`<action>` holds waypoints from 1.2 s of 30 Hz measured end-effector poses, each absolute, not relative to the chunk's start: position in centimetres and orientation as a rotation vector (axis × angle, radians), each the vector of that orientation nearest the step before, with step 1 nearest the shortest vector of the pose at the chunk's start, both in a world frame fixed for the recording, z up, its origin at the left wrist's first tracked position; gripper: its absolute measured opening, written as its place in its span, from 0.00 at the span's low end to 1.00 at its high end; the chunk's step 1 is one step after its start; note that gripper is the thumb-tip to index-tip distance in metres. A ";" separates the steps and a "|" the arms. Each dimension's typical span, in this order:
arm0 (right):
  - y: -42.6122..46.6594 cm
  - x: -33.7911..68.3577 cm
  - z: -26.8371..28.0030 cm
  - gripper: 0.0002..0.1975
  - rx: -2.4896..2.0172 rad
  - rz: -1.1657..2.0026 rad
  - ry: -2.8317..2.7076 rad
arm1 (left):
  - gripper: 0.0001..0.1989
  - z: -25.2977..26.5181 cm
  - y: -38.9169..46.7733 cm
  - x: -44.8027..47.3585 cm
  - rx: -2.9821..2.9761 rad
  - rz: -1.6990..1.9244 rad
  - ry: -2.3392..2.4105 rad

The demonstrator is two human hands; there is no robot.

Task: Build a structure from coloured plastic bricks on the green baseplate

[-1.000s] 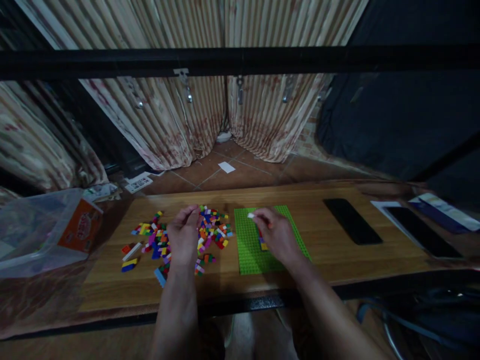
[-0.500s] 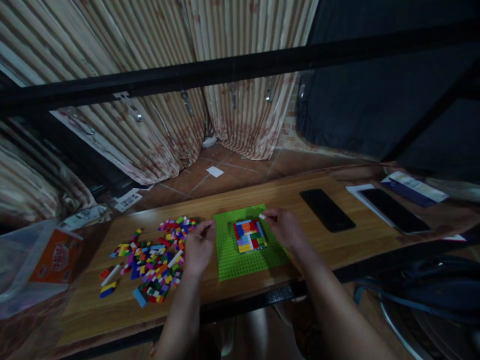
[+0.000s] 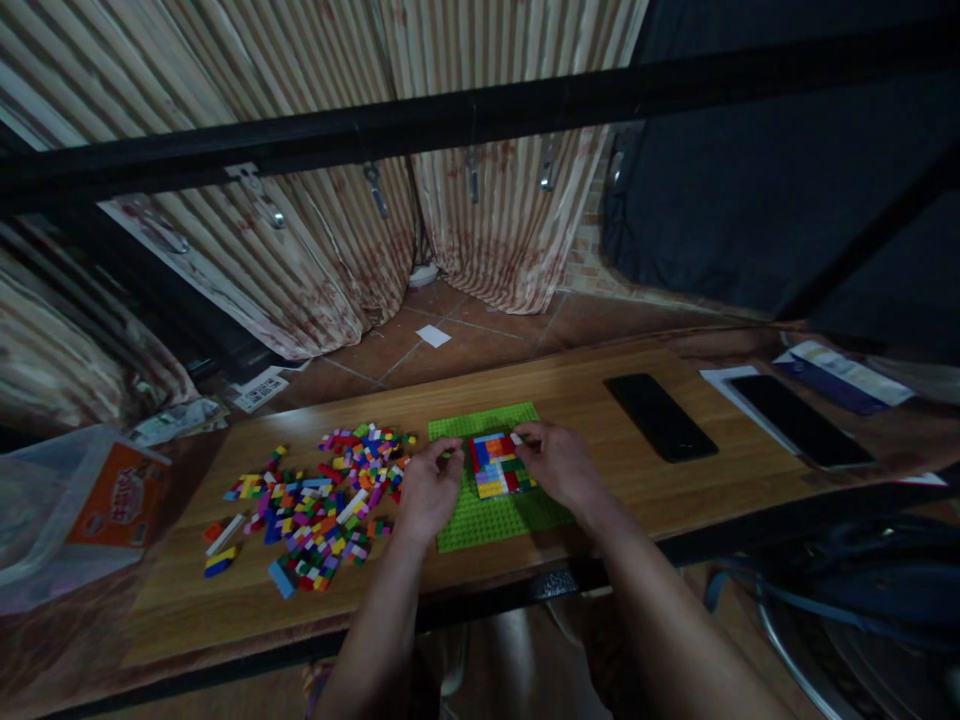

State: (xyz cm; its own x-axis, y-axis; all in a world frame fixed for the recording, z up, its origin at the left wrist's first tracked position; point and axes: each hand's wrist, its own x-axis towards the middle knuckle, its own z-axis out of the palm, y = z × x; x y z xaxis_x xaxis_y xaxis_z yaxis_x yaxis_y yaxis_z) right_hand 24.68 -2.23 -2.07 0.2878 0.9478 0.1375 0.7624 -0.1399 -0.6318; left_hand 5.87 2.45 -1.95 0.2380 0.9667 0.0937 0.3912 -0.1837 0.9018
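A green studded baseplate (image 3: 480, 530) lies on the wooden table, carrying a low, multicoloured square of toy bricks (image 3: 495, 468). At the square's upper right corner, my right hand (image 3: 561, 462) pinches a small white brick (image 3: 516, 439). Whether that brick touches the square, I cannot tell. My left hand (image 3: 431, 490) is over the plate's left edge, thumb and fingers curled together beside the square. What its fingertips hold, if anything, is too small to make out. Left of that hand spreads a pile of loose toy bricks (image 3: 330, 515) in many colours.
A black phone (image 3: 660, 416) lies right of the baseplate, with another dark device (image 3: 799, 420) on white paper beyond it. A clear plastic box (image 3: 45, 500) with an orange label stands at the far left. A black bar (image 3: 450, 118) crosses above the table.
My left hand has moved right, from the pile's edge onto the baseplate's left side. My right hand has brought the white brick slightly left, to the square's corner. The view has shifted a little.
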 end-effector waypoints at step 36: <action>-1.7 27.5 -3.3 0.15 -1.681 0.794 -1.528 | 0.12 -1.0 2.1 5.8 1.877 0.775 1.349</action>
